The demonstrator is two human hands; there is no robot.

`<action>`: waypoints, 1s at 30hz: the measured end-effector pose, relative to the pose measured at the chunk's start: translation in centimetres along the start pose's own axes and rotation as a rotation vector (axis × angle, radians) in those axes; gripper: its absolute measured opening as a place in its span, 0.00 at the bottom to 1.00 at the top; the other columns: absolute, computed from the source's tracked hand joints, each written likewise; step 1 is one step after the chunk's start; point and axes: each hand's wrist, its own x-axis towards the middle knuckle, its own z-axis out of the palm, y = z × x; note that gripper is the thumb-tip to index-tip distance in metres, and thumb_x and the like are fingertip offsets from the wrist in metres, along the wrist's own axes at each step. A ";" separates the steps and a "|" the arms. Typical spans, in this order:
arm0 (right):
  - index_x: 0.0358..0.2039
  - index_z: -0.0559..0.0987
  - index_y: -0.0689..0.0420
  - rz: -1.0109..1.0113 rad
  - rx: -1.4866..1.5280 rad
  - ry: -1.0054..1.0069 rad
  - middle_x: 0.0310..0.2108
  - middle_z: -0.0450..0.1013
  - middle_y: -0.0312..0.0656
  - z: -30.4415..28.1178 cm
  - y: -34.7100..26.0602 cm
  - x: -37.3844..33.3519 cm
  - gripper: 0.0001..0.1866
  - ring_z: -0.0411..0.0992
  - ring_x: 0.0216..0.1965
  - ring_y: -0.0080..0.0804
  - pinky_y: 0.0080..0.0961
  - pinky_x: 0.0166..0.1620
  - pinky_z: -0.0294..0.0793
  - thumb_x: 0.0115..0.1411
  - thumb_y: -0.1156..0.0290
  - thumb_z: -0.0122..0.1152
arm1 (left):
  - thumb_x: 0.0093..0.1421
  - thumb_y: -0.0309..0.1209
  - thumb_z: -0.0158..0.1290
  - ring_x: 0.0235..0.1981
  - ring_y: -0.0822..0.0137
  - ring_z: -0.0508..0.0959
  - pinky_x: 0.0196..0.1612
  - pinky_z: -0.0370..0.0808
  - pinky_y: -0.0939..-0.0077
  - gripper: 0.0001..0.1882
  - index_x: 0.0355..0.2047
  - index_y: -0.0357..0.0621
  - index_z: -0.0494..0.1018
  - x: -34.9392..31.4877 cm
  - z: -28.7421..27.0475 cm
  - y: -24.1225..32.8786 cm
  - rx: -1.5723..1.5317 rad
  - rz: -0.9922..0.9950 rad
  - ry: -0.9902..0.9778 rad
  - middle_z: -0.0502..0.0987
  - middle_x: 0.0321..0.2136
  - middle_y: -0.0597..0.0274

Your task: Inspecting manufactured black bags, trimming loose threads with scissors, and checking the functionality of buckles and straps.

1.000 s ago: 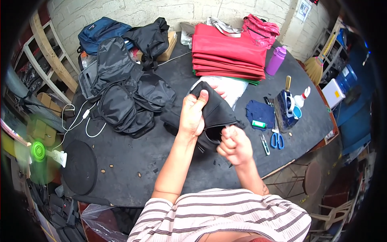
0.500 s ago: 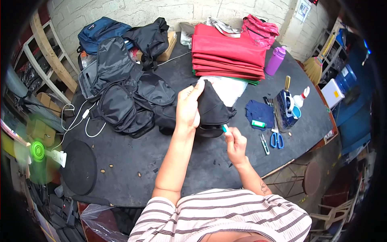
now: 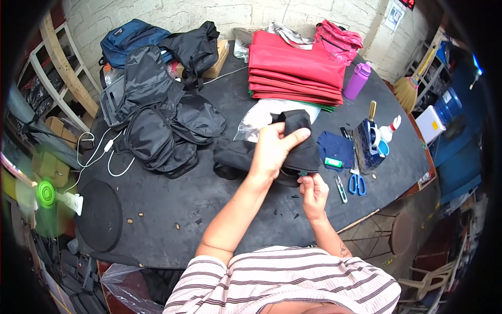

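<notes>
– What do you have there?
– A soft, folded piece of sewn black fabric [image 3: 308, 154]. My left hand [image 3: 273, 152] is closed around it: the thumb lies over the top, pointing to two o'clock, and the other fingers curl in against the folds.

– Where does it sit against those fingers?
– The main panel spreads at three o'clock from my left hand, a fold rises past the thumb at one o'clock, and more black cloth reaches the table at nine.

– And the other hand?
– My right hand [image 3: 314, 191] is at half past four from the left, just under the fabric's lower edge, so the panel is at twelve o'clock from it. Thumb and forefinger are pinched together on a small teal piece [image 3: 303, 173]; only a bit of it shows, so I can't tell its shape.

– What's around you?
– At three o'clock from my right hand are pale-handled metal thread snips [image 3: 341, 189], then blue-handled metal scissors [image 3: 357, 184]. A crumpled navy-blue cloth [image 3: 334, 144] lies at one o'clock. From my left hand, thin white plastic sheeting [image 3: 253, 118] is at eleven.
</notes>
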 end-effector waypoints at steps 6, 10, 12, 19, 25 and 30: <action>0.27 0.65 0.56 0.827 1.387 -0.696 0.09 0.46 0.24 -1.1 -1.4 2.3 0.11 0.42 0.07 0.15 0.18 0.14 0.44 0.65 0.66 0.40 | 0.53 0.30 0.58 0.21 0.82 0.70 0.24 0.68 0.85 0.10 0.24 0.35 0.72 0.3 0.0 -0.7 0.039 0.108 -0.053 0.73 0.20 0.70; 0.27 0.65 0.57 0.783 1.226 -0.608 0.10 0.47 0.24 -0.9 -2.4 2.7 0.11 0.43 0.08 0.14 0.17 0.14 0.44 0.64 0.65 0.41 | 0.55 0.28 0.55 0.21 0.81 0.70 0.25 0.68 0.85 0.07 0.26 0.36 0.73 0.3 -0.2 0.1 0.004 0.168 0.023 0.73 0.21 0.70; 0.25 0.68 0.58 0.370 0.519 -0.313 0.10 0.52 0.26 0.3 -2.4 1.4 0.13 0.47 0.10 0.14 0.16 0.15 0.48 0.64 0.65 0.45 | 0.55 0.25 0.54 0.21 0.80 0.71 0.25 0.69 0.84 0.04 0.27 0.36 0.73 0.4 -0.2 1.1 -0.027 0.196 0.043 0.73 0.21 0.70; 0.22 0.70 0.61 -0.076 -0.128 -0.075 0.10 0.58 0.29 0.8 -1.9 0.8 0.12 0.55 0.12 0.14 0.15 0.16 0.53 0.63 0.71 0.46 | 0.53 0.29 0.57 0.25 0.80 0.70 0.29 0.68 0.84 0.09 0.31 0.36 0.73 0.2 -0.1 0.0 0.173 0.205 0.040 0.73 0.25 0.70; 0.26 0.64 0.56 1.099 1.723 -0.725 0.09 0.46 0.24 -0.9 -2.0 4.1 0.15 0.43 0.07 0.14 0.17 0.13 0.45 0.66 0.61 0.39 | 0.55 0.31 0.56 0.21 0.82 0.65 0.24 0.64 0.85 0.09 0.24 0.38 0.72 0.2 -0.1 0.6 0.110 0.249 0.007 0.69 0.20 0.74; 0.25 0.68 0.59 0.367 0.547 -0.361 0.10 0.51 0.27 -0.2 -3.9 4.1 0.14 0.46 0.10 0.13 0.17 0.16 0.48 0.65 0.66 0.44 | 0.59 0.34 0.53 0.24 0.78 0.72 0.30 0.70 0.82 0.10 0.31 0.37 0.73 1.9 -1.0 2.1 -0.090 0.135 -0.060 0.75 0.24 0.68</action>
